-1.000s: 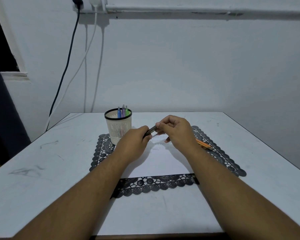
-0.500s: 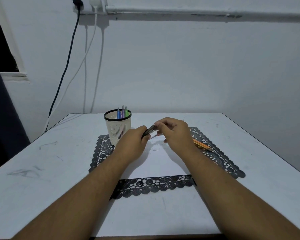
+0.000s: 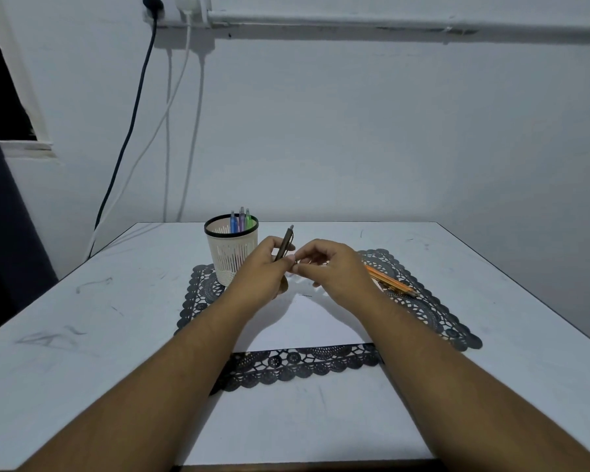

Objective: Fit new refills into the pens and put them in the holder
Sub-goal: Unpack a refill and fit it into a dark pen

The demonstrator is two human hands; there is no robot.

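Above black lace mat [image 3: 433, 311] on white bench [image 3: 491, 294]: left hand [image 3: 263, 270] grips dark brown click pen [image 3: 284, 245], tilted upright; right hand [image 3: 334, 270] fingers curled, pinch unclear; white slotted holder [image 3: 230, 253] just left.

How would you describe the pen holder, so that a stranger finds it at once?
Look at the white table, then the black lace mat in its middle. On the mat's far left corner stands the pen holder: a slotted white cup with a black rim, three coloured pens inside.
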